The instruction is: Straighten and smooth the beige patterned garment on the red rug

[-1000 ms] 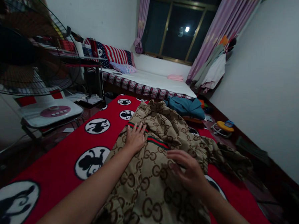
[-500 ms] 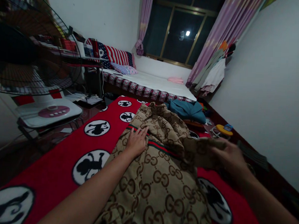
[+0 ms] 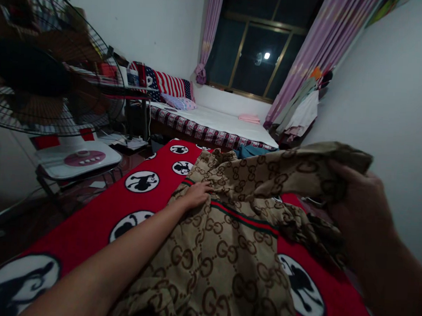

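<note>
Under the flat, open left hand (image 3: 197, 195), the blanket (image 3: 223, 253) lies on a red mat (image 3: 86, 236) with bare margin leftward; the right hand (image 3: 360, 208) now grips its raised edge, higher than before.

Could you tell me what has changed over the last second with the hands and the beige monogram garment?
The right hand left the cloth's middle, gripped an edge of the beige monogram garment and lifted it up and rightward, stretching it. The left hand stayed pressed flat near the striped band, and the red blanket did not move.
</note>
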The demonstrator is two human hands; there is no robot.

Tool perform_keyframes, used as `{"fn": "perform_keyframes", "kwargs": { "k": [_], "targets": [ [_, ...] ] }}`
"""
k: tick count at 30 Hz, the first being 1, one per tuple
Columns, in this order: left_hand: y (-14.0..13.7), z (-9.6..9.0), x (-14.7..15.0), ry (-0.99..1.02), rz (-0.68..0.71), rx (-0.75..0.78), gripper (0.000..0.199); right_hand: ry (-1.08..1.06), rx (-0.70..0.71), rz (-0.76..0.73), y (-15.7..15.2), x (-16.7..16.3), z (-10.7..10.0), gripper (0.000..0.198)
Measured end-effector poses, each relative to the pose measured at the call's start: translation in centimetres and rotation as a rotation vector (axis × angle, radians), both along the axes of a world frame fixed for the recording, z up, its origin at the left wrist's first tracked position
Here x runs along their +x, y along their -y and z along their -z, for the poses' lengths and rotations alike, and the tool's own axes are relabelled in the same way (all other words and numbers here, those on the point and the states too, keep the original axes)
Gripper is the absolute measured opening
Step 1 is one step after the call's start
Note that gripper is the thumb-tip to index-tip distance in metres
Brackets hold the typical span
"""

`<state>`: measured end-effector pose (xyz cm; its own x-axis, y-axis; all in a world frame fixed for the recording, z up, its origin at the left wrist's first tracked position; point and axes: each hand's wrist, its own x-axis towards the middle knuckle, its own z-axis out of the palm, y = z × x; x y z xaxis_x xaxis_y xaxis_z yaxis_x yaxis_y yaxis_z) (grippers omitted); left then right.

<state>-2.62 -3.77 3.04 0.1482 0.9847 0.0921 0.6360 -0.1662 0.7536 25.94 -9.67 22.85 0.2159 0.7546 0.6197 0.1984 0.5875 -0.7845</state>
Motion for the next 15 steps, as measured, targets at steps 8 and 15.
{"fn": "perform_keyframes", "kwargs": {
  "k": [8,15],
  "targets": [
    [-2.6,-3.8,-4.7,0.329,-0.008,-0.262,0.065,0.669,-0.016,-0.776,11.1,-11.8,9.2,0.035],
    [-3.8,-4.8,-3.7,0.294,-0.105,-0.274,0.053,1.146,0.048,-0.85,11.9,-16.3,20.8,0.029]
  ]
}}
